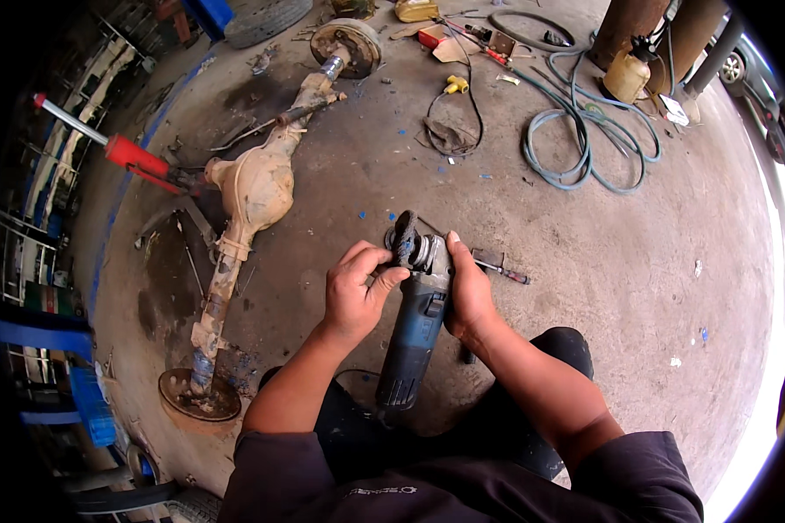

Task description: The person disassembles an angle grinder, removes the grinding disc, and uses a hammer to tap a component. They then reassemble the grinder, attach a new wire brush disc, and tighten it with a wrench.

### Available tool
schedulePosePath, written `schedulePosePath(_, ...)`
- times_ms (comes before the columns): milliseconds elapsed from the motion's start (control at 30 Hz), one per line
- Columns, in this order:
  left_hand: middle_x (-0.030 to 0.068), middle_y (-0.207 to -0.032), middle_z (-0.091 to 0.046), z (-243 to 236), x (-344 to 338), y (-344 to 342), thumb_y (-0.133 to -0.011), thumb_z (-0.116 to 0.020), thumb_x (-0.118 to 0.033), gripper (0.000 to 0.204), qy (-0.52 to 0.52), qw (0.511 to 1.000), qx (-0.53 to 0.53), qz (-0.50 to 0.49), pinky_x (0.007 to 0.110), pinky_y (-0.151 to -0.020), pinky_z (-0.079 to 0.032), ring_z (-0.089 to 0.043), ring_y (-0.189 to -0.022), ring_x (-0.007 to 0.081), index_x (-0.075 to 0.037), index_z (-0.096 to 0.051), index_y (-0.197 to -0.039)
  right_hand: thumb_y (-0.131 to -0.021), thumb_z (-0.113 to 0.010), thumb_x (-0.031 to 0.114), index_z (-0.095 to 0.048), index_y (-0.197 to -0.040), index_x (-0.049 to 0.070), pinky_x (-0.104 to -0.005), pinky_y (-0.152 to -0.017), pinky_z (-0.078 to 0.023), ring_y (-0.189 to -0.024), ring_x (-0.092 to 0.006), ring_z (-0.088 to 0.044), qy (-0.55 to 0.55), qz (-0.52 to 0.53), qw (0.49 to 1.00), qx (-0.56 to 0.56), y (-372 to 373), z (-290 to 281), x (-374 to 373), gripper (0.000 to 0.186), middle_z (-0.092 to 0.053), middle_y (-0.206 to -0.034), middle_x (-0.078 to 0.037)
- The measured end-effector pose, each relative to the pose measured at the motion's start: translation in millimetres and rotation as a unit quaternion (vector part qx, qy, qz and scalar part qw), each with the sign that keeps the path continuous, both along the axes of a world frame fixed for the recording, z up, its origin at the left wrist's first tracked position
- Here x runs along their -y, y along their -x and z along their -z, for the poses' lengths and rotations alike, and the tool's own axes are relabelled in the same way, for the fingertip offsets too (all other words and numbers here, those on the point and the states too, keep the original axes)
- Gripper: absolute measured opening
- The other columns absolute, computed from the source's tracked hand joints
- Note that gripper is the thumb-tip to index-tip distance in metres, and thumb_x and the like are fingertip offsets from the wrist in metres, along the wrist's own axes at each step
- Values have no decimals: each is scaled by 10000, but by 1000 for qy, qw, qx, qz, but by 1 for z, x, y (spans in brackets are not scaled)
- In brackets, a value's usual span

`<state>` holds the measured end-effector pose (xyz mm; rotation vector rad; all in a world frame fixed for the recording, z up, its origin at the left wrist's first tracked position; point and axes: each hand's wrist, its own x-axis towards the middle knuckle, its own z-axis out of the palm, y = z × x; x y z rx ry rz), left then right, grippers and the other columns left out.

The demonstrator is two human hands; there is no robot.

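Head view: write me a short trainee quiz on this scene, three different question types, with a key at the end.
1. Fill in the blank: the right hand is holding a blue and black ____.
2. True or false: the axle lies farther left in the picture than the coiled hose.
3. Multiple choice: which part of the tool is the left hand nearest?
A) the switch
B) the rear end
C) the wheel

Key: 1. angle grinder; 2. true; 3. C.
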<state>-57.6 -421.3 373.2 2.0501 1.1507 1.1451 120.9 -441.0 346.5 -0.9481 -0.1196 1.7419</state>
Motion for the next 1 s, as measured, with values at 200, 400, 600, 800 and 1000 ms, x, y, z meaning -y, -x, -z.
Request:
schedulePosePath(200, 107, -988, -670, -2, 3, 0, -864, -843, -313, 447, 72, 994, 81, -8, 310, -721, -547, -681, -823, 215, 38, -678, -1087, -1045, -555, 480, -648, -1178, -11, -372, -787, -557, -891, -208, -680, 7, 0, 999, 44, 4, -11, -1, 517, -711, -1026, -118)
schedulePosePath(400, 133, -1414, -529, 15, 13, -1, -849, -868, -381, 960, 366, 879, 286, 106, 393, -1063, -465, -539, -1289, 238, 14, -308, -1522, -1050, -533, 493, -650, -1156, 3, -394, -857, -564, -910, -248, -705, -20, 33, 999, 17, 0, -9, -2, 514, -721, -1054, -128)
schedulePosePath(600, 85, -1379, -586, 21, 24, -21, -803, -907, -246, 847, 493, 814, 226, 210, 359, -1094, -440, -550, -1270, 195, -25, -447, -1480, -1057, -521, 487, -665, -1138, 17, -395, -814, -589, -875, -249, -707, -55, 48, 997, -8, -4, -5, -3, 498, -727, -1021, -126)
schedulePosePath(800, 71, -1255, -673, 28, 27, -16, -777, -854, -82, 652, 487, 836, 192, 165, 352, -1051, -470, -622, -1163, 188, -22, -581, -1366, -1073, -513, 431, -655, -1158, 25, -393, -878, -560, -943, -230, -691, -41, 14, 999, -4, 0, -3, 1, 438, -716, -1063, -109)
schedulePosePath(1000, 78, -1035, -741, 93, 15, -23, -716, -838, -81, 439, 460, 885, 68, 33, 335, -901, -507, -674, -984, 179, -30, -715, -1135, -1003, -601, 367, -597, -1311, -11, -409, -1018, -478, -967, -209, -643, -21, 0, 955, 296, -13, 14, -4, 487, -677, -1047, -70)
